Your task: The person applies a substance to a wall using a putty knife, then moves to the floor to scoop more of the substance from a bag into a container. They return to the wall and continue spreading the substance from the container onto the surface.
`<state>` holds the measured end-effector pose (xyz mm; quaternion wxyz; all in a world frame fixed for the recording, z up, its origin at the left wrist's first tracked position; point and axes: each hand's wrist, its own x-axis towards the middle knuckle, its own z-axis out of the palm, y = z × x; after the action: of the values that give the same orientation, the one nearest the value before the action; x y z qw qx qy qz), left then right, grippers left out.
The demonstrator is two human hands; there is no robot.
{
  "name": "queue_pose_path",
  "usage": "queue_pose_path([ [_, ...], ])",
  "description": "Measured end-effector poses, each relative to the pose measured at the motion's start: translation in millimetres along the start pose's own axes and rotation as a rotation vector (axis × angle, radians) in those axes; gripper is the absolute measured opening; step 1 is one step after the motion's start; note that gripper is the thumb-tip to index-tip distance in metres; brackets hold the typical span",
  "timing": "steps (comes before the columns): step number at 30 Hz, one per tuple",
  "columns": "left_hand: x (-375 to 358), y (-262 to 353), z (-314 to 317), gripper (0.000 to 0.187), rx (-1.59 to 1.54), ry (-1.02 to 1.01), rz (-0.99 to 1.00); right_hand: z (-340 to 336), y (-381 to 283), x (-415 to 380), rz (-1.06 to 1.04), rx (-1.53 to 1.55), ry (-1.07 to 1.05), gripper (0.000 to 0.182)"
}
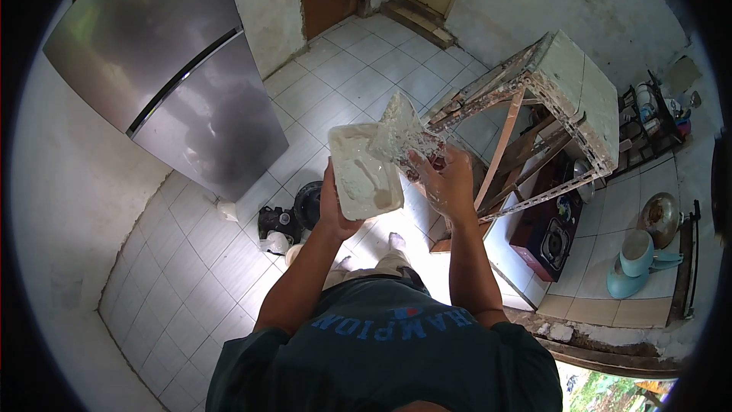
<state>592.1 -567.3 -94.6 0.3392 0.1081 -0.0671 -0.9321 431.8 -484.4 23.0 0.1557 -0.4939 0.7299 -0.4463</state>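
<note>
My left hand (pixel 332 210) is wrapped round the lower left side of a white rectangular plastic tub (pixel 333 175). A wet, whitish paste (pixel 358 172) coats the inside of this tub. In my right hand (pixel 446 183) is a trowel (pixel 400 131) with a broad blade, smeared all over with the same paste. Its blade tilts up and overlaps the tub's upper right corner in this view. A reddish handle shows partly between my fingers, which also carry white smears.
A steel fridge (pixel 221 107) stands at left. To the right are a worn wooden frame with a tiled top (pixel 583 76) and a gas stove (pixel 555 236) on a tiled counter. A black round container (pixel 307 204) sits on the floor by my feet. A blue pan (pixel 627 282) lies far right.
</note>
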Motion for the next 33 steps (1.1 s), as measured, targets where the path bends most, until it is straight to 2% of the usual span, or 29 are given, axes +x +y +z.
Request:
queue_pose_path([
  [2, 0.6, 5.7, -5.7, 0.059, -0.055, -0.036, -0.001, 0.2, 0.7, 0.0, 0.054, 0.04, 0.014, 0.029],
  [5, 3.5, 16.4, -14.7, 0.057, -0.078, -0.096, 0.013, -2.7, -5.2, -3.1, 0.024, 0.079, 0.016, 0.032],
  [8, 3.7, 12.5, -6.6, 0.059, -0.046, -0.111, 0.029, 12.5, 28.0, 0.3, -0.033, -0.012, -0.038, 0.031],
  [12, 1.6, 9.0, 7.5, 0.061, -0.033, -0.118, 0.023, 16.4, -4.7, 0.4, -0.024, -0.035, -0.057, 0.029],
  [15, 2.4, 8.6, 7.4, 0.061, 0.017, -0.127, 0.037, 21.1, -15.3, 0.7, -0.095, 0.015, -0.069, 0.023],
  [17, 2.9, 11.1, 8.3, 0.061, -0.017, -0.133, 0.028, 25.2, -11.1, 2.0, -0.238, -0.123, -0.19, 0.02],
  [18, 3.1, 13.8, 8.4, 0.061, -0.051, -0.139, 0.019, 27.2, -8.4, 2.3, -0.239, -0.122, -0.193, 0.02],
  [20, 6.6, 19.8, -0.4, 0.06, -0.055, -0.152, 0.03, 28.3, -2.6, 2.2, -0.387, -0.147, -0.121, 0.024],
  [28, 6.4, 8.8, 0.0, 0.063, -0.151, -0.124, 0.017, 23.9, -11.8, 12.0, -0.29, -0.153, -0.122, 0.02],
  [30, 7.8, 12.8, -1.5, 0.063, -0.157, -0.169, 0.019, 29.5, -6.0, 10.1, -0.444, -0.164, -0.107, 0.023],
  [33, 7.3, 22.1, 0.5, 0.061, -0.09, -0.148, 0.059, 21.5, -5.5, 10.6, -0.421, -0.142, -0.137, 0.024],
])
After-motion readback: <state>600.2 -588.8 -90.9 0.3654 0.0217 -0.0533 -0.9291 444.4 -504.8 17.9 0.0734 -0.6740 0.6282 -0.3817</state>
